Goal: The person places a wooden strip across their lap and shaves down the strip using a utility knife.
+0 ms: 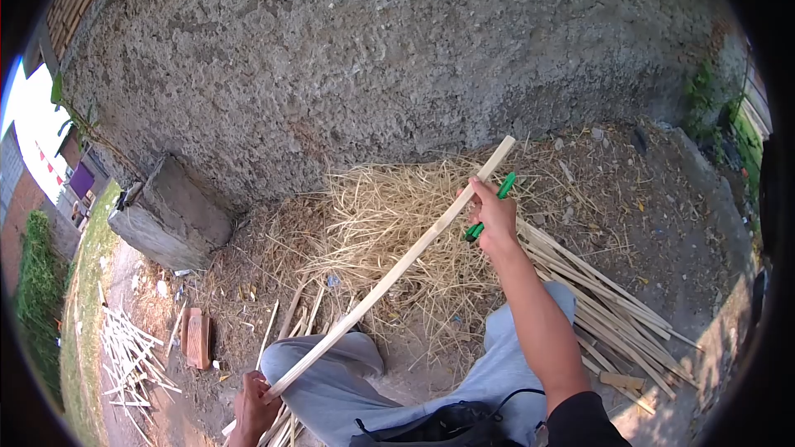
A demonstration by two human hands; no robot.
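A long pale wooden strip (393,276) runs diagonally across my lap, from lower left to upper right. My left hand (253,408) grips its lower end beside my knee. Near the upper end, my right hand (494,217) is closed around the strip with the thumb on top. That same hand also holds a green-handled tool (506,185), which looks like a cutter knife; its blade cannot be made out. Below the strip lies a heap of thin wood shavings (397,219) on the ground.
A bundle of wooden strips (613,310) lies to my right. Short white sticks (132,356) are piled at the left, near a reddish brick (196,338). A concrete block (178,215) stands against the rough wall (397,58). More strips lie under my left knee.
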